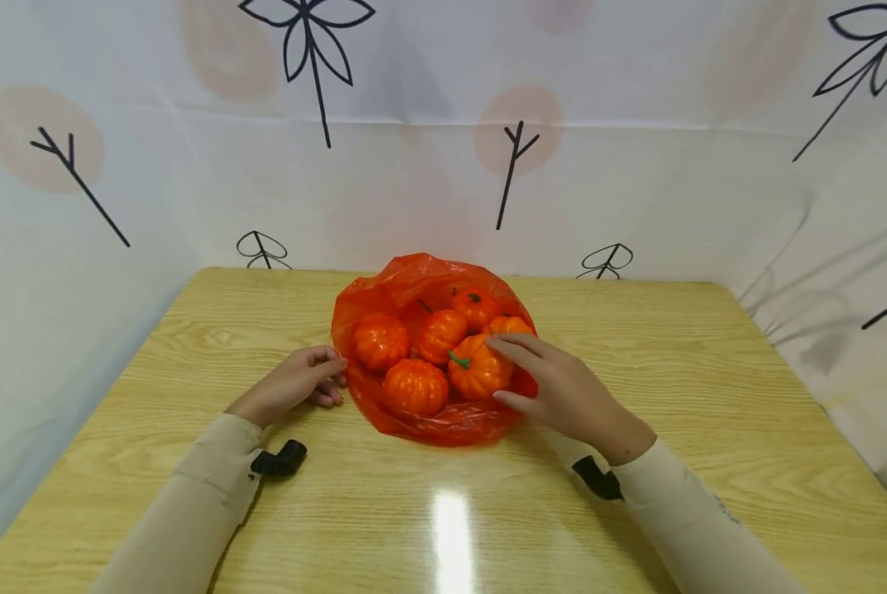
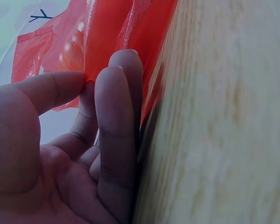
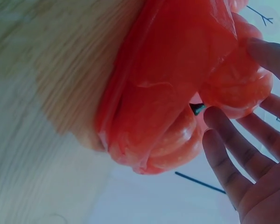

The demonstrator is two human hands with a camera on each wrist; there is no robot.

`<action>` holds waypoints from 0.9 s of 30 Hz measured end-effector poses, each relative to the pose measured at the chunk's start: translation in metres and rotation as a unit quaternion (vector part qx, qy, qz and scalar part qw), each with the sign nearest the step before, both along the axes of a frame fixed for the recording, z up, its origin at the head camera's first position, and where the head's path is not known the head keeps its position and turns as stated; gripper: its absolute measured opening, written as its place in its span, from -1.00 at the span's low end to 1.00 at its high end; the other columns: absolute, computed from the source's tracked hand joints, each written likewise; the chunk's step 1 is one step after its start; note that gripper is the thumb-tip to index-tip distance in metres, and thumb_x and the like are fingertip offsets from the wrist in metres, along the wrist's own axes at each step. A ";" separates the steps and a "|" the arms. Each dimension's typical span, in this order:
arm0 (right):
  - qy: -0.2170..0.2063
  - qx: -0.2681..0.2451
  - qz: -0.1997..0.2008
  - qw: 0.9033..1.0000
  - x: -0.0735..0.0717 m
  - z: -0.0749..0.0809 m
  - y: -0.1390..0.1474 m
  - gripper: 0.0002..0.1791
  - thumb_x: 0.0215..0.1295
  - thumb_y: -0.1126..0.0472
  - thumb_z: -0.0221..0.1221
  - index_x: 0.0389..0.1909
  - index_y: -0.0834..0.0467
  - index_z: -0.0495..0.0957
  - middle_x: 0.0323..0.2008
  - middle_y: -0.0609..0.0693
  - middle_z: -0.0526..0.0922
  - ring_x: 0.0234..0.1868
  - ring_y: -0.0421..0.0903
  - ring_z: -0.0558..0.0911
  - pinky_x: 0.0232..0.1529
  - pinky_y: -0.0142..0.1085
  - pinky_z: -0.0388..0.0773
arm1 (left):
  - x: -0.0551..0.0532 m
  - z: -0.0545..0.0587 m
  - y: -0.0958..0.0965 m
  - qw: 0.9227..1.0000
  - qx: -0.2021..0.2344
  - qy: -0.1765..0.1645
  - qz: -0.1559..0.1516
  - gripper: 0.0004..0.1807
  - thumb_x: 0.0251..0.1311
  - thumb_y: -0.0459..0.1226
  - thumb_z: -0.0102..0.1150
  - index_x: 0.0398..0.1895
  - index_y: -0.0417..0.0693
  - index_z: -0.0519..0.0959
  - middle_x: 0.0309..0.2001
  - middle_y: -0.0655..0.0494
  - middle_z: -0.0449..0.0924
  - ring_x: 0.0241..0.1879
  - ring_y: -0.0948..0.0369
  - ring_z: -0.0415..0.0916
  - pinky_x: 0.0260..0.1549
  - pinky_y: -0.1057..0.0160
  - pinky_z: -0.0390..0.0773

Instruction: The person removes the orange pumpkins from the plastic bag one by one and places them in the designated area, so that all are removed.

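A thin red plastic bag (image 1: 421, 268) sits with its mouth spread wide on the table, holding several small orange pumpkins (image 1: 417, 387). My left hand (image 1: 294, 384) is at the bag's left side, pinching its edge between thumb and index finger (image 2: 51, 91); the other fingers lie slightly bent beside the plastic. At the bag's right side, my right hand (image 1: 562, 388) spans the right flank of a pumpkin with a green stem (image 1: 482, 369). Its fingers are spread and fairly straight, with the thumb (image 3: 273, 58) against or very near that pumpkin. Some fingertips are hidden behind it.
The wooden table (image 1: 354, 520) extends around the bag. A white cloth (image 1: 413, 190) with printed leaves and twigs hangs behind and beside it. Black camera mounts (image 1: 280, 459) are at both sleeve cuffs.
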State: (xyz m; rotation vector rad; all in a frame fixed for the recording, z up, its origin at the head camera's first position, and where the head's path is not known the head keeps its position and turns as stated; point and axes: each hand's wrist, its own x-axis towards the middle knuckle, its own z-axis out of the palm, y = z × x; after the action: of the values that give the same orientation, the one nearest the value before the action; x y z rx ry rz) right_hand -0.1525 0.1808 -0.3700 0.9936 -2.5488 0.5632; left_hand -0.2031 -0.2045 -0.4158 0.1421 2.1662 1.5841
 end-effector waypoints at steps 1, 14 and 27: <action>0.001 -0.001 0.000 1.000 0.000 0.000 0.001 -0.24 0.06 0.05 0.51 0.31 0.09 0.49 0.21 0.08 0.57 0.11 0.10 0.66 0.06 -0.05 0.66 | 0.000 0.000 0.000 1.000 0.000 0.000 -0.001 -0.75 0.51 -0.13 0.00 -0.16 -0.17 0.46 -0.26 0.04 0.53 -0.42 0.26 0.65 -0.40 0.39 0.66; 0.041 -0.018 0.009 0.999 0.000 0.006 0.006 -0.19 -0.02 0.10 0.55 0.31 0.14 0.48 0.22 0.08 0.56 0.01 0.05 0.70 -0.07 -0.12 0.71 | 0.001 0.001 0.000 1.000 0.000 0.004 -0.003 -0.73 0.52 -0.13 -0.01 -0.16 -0.19 0.46 -0.25 0.03 0.53 -0.42 0.26 0.64 -0.40 0.40 0.66; 0.064 -0.040 0.011 0.997 -0.003 0.010 0.011 -0.17 -0.06 0.14 0.57 0.30 0.17 0.49 0.18 0.10 0.57 0.09 0.07 0.66 0.00 -0.08 0.69 | 0.002 0.001 0.000 1.000 -0.007 0.005 -0.001 -0.72 0.51 -0.12 0.00 -0.15 -0.20 0.46 -0.26 0.02 0.52 -0.43 0.26 0.65 -0.40 0.39 0.66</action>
State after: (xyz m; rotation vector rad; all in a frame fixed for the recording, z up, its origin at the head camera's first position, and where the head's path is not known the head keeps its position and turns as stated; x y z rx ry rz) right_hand -0.1550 0.1921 -0.3604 0.9964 -2.3865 0.5836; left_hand -0.2011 -0.2041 -0.4145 0.1489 2.1833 1.5701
